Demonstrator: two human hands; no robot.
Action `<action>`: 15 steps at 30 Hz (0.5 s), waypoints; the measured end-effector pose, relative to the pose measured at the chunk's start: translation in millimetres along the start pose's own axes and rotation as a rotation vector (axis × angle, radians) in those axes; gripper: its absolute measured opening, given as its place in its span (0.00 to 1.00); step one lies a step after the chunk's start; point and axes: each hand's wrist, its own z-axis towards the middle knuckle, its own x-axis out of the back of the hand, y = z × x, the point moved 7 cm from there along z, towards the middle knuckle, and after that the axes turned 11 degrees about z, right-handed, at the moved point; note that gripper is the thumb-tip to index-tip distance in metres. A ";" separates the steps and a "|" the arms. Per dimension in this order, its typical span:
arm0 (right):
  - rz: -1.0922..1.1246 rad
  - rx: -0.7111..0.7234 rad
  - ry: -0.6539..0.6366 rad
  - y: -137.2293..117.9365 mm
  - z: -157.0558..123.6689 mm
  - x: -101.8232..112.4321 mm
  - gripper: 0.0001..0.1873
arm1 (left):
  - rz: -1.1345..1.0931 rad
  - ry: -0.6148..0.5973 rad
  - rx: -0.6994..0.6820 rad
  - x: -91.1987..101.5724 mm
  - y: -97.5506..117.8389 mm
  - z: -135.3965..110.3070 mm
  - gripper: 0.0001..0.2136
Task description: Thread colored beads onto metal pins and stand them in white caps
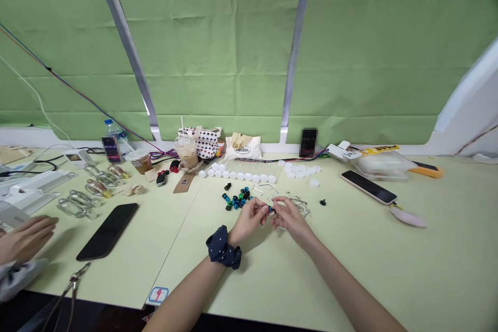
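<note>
My left hand [251, 216], with a dark dotted scrunchie [223, 247] on its wrist, pinches a small blue-and-black piece [270, 209]. The fingertips of my right hand [291, 219] close on the other end of that piece; its exact kind is too small to make out. Just behind my left hand lies a pile of similar blue, green and black pieces [235, 200]. Bent thin metal wires [299, 202] lie behind my right hand and are partly covered by it. A single black piece [322, 202] sits farther right.
Clear tubes with white caps [245, 176] and loose white caps [301, 171] line the back. Phones lie at right [369, 187] and left [109, 231]. Drink cups [187, 153], glass bottles [78, 202] and another person's hand [27, 238] are at left.
</note>
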 end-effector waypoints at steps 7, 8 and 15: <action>-0.095 0.037 -0.035 -3.8 -0.2 -1.8 0.21 | 0.013 -0.001 -0.012 -0.2 -2.2 -0.1 0.13; -0.083 0.057 -0.033 -6.3 -0.5 -2.1 0.22 | 0.012 0.006 -0.012 0.5 -2.1 0.0 0.13; -0.075 -0.115 -0.004 11.4 2.1 0.9 0.24 | 0.001 0.000 0.003 0.3 0.5 0.0 0.14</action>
